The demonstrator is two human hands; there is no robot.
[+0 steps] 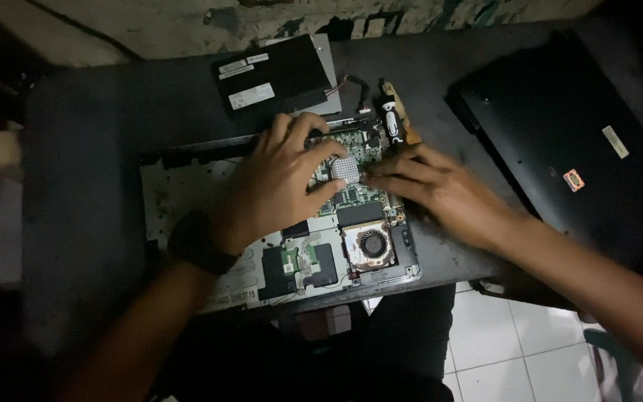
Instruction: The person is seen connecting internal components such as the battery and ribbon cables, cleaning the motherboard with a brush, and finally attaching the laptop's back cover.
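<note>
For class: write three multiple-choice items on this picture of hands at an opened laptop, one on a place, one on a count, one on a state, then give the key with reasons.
1. Where does the cooling fan sit in the opened laptop base?
A. At the edge nearest the person
B. At the far edge by the wall
C. Outside it, on the table

2. How many hands touch the circuit board?
A. None
B. One
C. Two

3. What is the state of the laptop base?
A. Closed by its cover
B. Open, with the parts bare
C. Wrapped in plastic

Key: 1 A, the fan lies near the base's near edge, below both hands. 2 C, the left hand and the right hand both rest their fingers on the board around a small silver heat sink. 3 B, the board, fan and metal frame lie uncovered, and a black cover panel lies apart on the table.
</note>
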